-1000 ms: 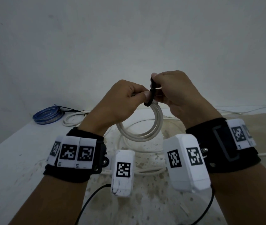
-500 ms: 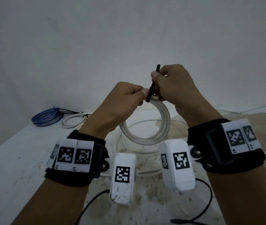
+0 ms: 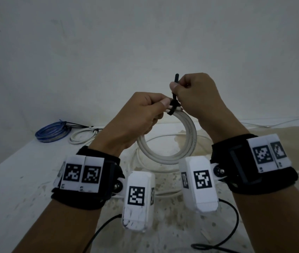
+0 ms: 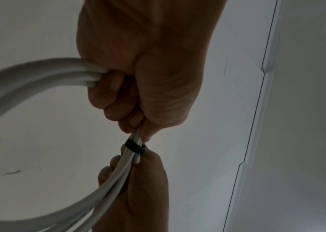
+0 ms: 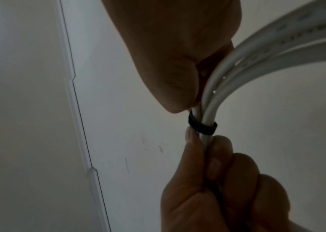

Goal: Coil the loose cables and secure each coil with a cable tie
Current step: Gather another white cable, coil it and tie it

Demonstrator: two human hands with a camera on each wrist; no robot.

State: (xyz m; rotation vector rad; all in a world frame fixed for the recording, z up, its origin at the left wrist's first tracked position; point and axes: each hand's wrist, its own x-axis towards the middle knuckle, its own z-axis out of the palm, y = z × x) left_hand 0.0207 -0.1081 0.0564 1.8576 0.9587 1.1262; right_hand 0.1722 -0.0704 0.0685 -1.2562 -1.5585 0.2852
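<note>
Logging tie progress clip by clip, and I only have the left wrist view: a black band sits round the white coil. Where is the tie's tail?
Observer: In the head view the right hand pinches the cable tie; its tail sticks up above the white coil.
Operator: Any coils already tied?
Observer: A blue coil lies at the far left of the table, with black ties on it.
Operator: Only that one?
Observer: A small white coil lies beside it, with a dark tie at its far edge.
</note>
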